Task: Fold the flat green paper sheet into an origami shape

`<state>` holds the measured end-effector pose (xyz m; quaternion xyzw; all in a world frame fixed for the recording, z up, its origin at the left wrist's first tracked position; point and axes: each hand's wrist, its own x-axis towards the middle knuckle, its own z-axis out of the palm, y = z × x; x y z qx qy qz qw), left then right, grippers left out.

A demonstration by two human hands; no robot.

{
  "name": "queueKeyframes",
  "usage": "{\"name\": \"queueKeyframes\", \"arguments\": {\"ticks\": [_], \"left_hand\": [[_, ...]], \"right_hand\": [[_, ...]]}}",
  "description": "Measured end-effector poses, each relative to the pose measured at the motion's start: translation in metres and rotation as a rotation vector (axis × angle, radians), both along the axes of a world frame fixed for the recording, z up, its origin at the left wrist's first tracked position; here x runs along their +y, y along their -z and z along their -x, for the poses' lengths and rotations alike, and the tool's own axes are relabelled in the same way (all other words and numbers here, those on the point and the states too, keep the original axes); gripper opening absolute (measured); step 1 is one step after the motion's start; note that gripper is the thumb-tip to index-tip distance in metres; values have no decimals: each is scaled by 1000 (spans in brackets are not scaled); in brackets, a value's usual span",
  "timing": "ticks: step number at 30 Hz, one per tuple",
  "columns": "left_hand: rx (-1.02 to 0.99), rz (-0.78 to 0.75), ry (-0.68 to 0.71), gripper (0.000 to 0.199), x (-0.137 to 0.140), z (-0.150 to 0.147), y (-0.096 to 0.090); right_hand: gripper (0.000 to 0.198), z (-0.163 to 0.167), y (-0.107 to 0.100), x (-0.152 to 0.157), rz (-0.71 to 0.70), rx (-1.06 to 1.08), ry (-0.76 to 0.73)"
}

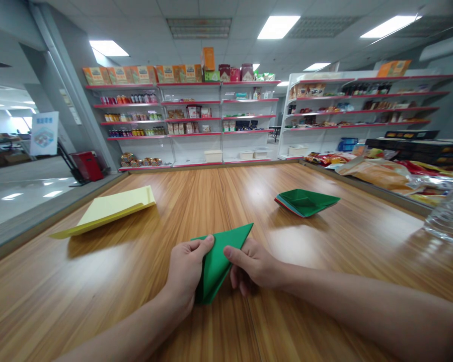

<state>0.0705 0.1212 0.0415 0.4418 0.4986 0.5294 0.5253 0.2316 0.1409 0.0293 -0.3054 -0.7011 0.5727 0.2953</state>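
Note:
A folded sheet of green paper point(221, 259), pointed at its upper right corner, is held just above the wooden table point(136, 301). My left hand point(184, 266) pinches its left side, thumb on top and fingers hidden behind. My right hand point(254, 264) grips the right edge with the thumb on the front face, its other fingers curled behind and below. Beyond my right hand lies a small nested stack of folded paper shapes point(305, 202), green on top with red and light blue edges below.
Yellow paper sheets point(113, 208) lie on the table's left, edges curling up. At the right are a clear plastic bottle point(451, 216) and packaged snacks point(381, 173) beyond a raised edge. Stocked shelves point(192, 108) stand behind the table.

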Motion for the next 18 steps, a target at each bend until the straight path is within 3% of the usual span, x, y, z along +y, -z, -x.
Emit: {"name": "queueKeyframes", "arguments": {"ticks": [5, 13, 18], "left_hand": [[-5, 24, 6, 44, 0, -1, 0], [-7, -12, -10, 44, -1, -1, 0], [-18, 7, -5, 45, -1, -1, 0]], "right_hand": [[71, 0, -7, -6, -33, -25, 0], [57, 2, 5, -1, -15, 45, 30], [69, 2, -2, -8, -59, -18, -18]]}}
